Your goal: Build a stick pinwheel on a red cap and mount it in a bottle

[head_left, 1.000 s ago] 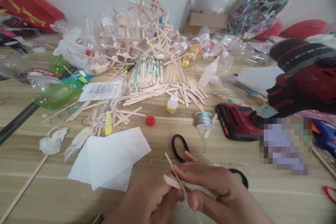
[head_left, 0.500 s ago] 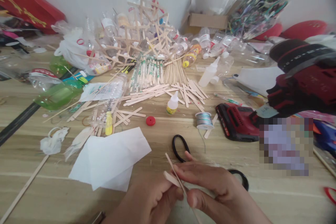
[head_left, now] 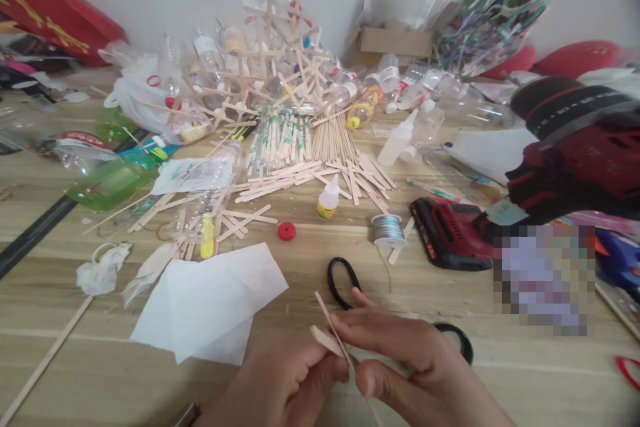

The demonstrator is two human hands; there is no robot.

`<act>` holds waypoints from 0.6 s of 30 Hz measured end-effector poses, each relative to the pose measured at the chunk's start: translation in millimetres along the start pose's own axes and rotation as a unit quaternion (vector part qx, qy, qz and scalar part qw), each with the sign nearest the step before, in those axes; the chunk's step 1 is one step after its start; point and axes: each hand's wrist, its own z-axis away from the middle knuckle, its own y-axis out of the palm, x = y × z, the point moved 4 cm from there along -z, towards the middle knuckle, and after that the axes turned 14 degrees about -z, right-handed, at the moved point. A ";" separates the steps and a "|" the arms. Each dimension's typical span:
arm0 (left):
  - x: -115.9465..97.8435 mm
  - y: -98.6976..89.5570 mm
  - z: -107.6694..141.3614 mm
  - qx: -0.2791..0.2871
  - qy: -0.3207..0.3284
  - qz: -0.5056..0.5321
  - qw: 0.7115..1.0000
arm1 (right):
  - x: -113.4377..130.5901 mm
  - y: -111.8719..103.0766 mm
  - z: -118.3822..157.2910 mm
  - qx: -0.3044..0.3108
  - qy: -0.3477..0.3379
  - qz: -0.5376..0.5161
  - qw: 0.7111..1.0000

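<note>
My left hand (head_left: 293,373) is closed on a flat wooden craft stick (head_left: 323,339), whose rounded end sticks out past the thumb side. Across it lies a second, narrow wooden stick (head_left: 324,309), seen nearly edge-on and pinched in my right hand (head_left: 415,360). The two sticks touch and cross between my fingers. Under and beside my right hand lie scissors with black handles (head_left: 331,285); the hand covers their middle. Left of my hands are overlapping white paper sheets (head_left: 215,307).
Beyond my hands stand a small glue bottle (head_left: 328,203), a red bottle cap (head_left: 287,231) and a thread spool (head_left: 389,232). A red cordless drill (head_left: 460,230) rests at right. Loose craft sticks (head_left: 280,183), skewers (head_left: 334,137) and plastic bottles (head_left: 390,80) crowd the back. A green bottle (head_left: 115,177) lies left.
Almost nothing differs. Both hands and the two crossed sticks hold nearly the same place; the view has shifted very slightly.
</note>
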 end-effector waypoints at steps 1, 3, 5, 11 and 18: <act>-0.1 0.1 0.1 0.000 0.000 0.000 1.000 | 0.1 0.3 0.3 0.001 -0.001 0.001 1.000; -1.0 -0.1 0.0 0.000 0.000 0.000 1.000 | 0.1 0.8 1.1 0.004 -0.001 0.003 1.000; -2.7 -1.1 -0.2 -0.002 0.000 0.002 1.000 | -0.3 0.7 1.7 0.003 0.000 0.004 1.000; 0.8 0.7 -0.3 -0.004 -0.004 -0.007 1.000 | -1.1 0.1 1.9 0.003 -0.017 0.013 1.000; 13.7 10.4 0.3 -0.027 0.007 -0.015 0.999 | 3.0 -0.7 -0.2 -0.009 -0.044 0.033 0.998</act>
